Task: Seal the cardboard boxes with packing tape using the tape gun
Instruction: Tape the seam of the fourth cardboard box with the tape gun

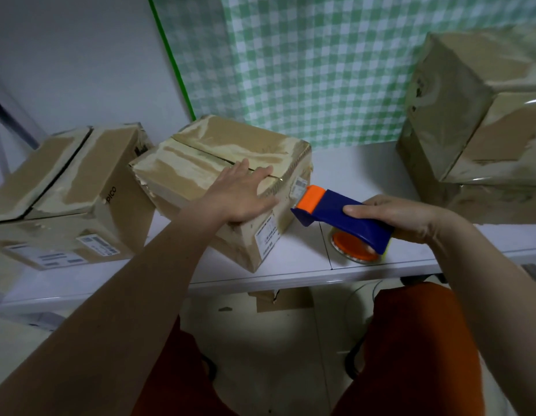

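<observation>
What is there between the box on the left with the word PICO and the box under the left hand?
In the head view, only a narrow strip of bare white table lies between the PICO-printed brown cardboard box and the tape-worn cardboard box under the flat left hand.

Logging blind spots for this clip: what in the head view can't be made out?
- Middle box: the near end of its top seam lies under the left hand.
- Tape gun: the handle is wrapped by the right hand; whether tape has stuck to the box side is not visible.
- Shipping labels: print too small and blurred to read.
- Stacked boxes: cut off by the right edge.
</observation>
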Action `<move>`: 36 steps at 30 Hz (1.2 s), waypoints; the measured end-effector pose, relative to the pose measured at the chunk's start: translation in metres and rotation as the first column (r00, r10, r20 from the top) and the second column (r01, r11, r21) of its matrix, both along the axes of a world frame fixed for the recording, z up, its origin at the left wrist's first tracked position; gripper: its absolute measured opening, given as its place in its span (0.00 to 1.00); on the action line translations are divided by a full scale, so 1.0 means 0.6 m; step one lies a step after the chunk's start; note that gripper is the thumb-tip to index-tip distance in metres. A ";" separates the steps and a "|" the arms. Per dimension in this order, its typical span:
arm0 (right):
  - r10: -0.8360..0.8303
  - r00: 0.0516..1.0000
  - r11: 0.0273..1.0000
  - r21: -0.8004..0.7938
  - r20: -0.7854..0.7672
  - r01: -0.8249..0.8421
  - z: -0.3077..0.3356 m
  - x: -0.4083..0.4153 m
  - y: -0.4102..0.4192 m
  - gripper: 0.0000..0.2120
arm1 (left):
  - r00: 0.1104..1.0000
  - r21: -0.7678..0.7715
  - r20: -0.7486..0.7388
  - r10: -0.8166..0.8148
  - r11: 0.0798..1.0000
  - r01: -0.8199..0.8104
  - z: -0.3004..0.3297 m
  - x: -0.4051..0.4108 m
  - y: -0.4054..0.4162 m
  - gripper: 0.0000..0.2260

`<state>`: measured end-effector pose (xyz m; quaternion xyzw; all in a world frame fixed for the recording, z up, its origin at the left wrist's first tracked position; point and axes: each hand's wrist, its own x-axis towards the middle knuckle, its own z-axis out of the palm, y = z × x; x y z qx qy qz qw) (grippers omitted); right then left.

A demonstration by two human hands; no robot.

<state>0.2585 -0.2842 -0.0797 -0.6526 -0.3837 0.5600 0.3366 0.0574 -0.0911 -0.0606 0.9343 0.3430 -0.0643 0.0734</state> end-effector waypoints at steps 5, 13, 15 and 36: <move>-0.012 0.999 0.999 -0.049 0.036 0.014 0.012 -0.017 0.006 0.17 | 0.987 0.020 0.155 0.032 0.999 -0.035 -0.006 0.035 0.002 0.26; -0.047 0.878 0.992 -0.079 0.476 0.097 0.047 -0.053 0.057 0.20 | 0.996 0.056 0.039 0.077 0.995 -0.079 -0.026 0.050 -0.004 0.28; -0.045 0.854 0.992 -0.080 0.518 0.100 0.049 -0.067 0.071 0.22 | 0.996 0.075 0.044 0.075 0.994 -0.078 -0.029 0.049 -0.006 0.28; -0.383 0.734 0.916 0.130 0.561 0.379 -0.015 -0.083 0.040 0.22 | 0.995 0.072 0.063 0.083 0.994 -0.088 -0.018 0.048 -0.016 0.38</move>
